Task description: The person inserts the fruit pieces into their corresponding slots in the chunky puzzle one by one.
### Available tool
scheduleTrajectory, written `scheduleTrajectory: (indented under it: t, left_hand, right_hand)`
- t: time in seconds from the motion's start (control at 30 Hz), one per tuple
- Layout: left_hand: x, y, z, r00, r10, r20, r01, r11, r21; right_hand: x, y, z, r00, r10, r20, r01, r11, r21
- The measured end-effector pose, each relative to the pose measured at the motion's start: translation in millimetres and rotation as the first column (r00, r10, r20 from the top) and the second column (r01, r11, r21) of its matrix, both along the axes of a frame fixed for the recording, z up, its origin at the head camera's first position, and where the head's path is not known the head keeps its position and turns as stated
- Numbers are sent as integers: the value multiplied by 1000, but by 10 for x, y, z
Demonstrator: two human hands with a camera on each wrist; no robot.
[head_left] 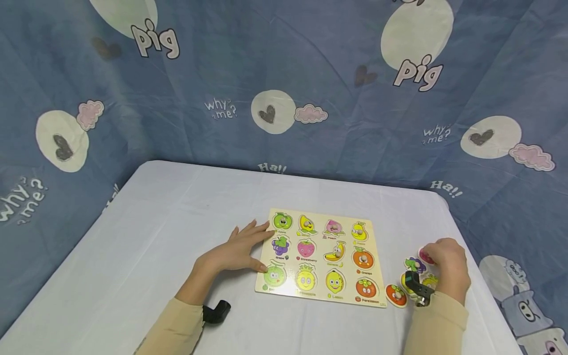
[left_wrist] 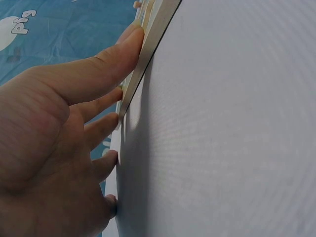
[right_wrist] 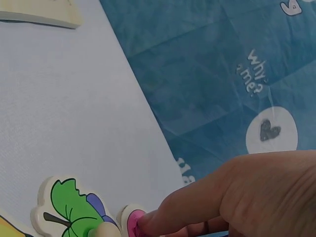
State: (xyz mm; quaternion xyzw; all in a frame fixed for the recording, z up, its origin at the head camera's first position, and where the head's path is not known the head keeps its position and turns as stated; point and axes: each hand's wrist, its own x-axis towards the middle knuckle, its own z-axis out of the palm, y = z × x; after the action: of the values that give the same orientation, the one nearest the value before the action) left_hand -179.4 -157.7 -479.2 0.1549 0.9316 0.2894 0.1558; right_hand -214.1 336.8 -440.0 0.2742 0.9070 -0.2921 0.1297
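A wooden fruit puzzle board (head_left: 320, 262) lies on the white table. My left hand (head_left: 237, 249) rests at its left side with fingers spread and fairly straight; in the left wrist view the thumb (left_wrist: 111, 64) touches the board's edge. Off the board's right side, my right hand (head_left: 447, 256) has its fingers curled down over a pink puzzle piece (right_wrist: 131, 221), pinching it and covering much of it. Beside that lies a grape piece (right_wrist: 74, 205) with a knob. Nearer me are an orange-red piece (head_left: 396, 295) and a pineapple piece (head_left: 430, 281).
A yellow piece (head_left: 406, 282) is partly hidden behind the black wrist camera (head_left: 417, 285) on my right arm. Several knobbed pieces sit in the board's upper slots. A blue patterned cloth (head_left: 284, 64) rises behind the table (head_left: 199, 197).
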Motion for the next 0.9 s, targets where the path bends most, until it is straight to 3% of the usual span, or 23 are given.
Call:
scheduleTrajectory:
  t: [0.6,0.9]
  left_hand:
    - [-13,2,-6,1000,-1,-1,1,1000,-5]
    - [-15,5,-20,1000,0,-3,0,1000,-13]
  right_hand:
    - [-21,-45,21,999,36,-6,-36,999,6]
    - [-83,-128,46,991,125,-41,-125,992,15]
